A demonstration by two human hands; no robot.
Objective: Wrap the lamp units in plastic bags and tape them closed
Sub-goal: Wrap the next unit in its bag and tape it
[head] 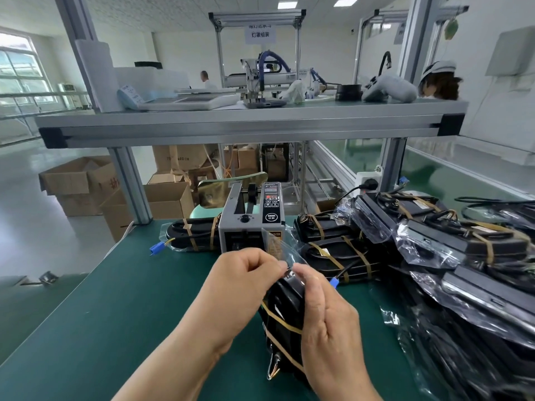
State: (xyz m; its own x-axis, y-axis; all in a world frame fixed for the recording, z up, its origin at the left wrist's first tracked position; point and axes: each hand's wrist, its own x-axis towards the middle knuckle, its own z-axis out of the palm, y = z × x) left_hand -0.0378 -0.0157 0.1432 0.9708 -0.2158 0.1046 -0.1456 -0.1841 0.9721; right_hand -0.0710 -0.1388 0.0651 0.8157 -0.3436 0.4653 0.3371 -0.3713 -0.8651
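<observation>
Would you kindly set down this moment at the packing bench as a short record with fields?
Item in work: black lamp unit bound with tan bands, inside a clear plastic bag
Left hand: pinches the bag's open top
Right hand: pinches the same top, palm alongside the unit
Tape on this bag: cannot tell
Behind the hands: grey electric tape dispenser
Right side: pile of bagged black lamp units
Surface: green bench mat
</observation>
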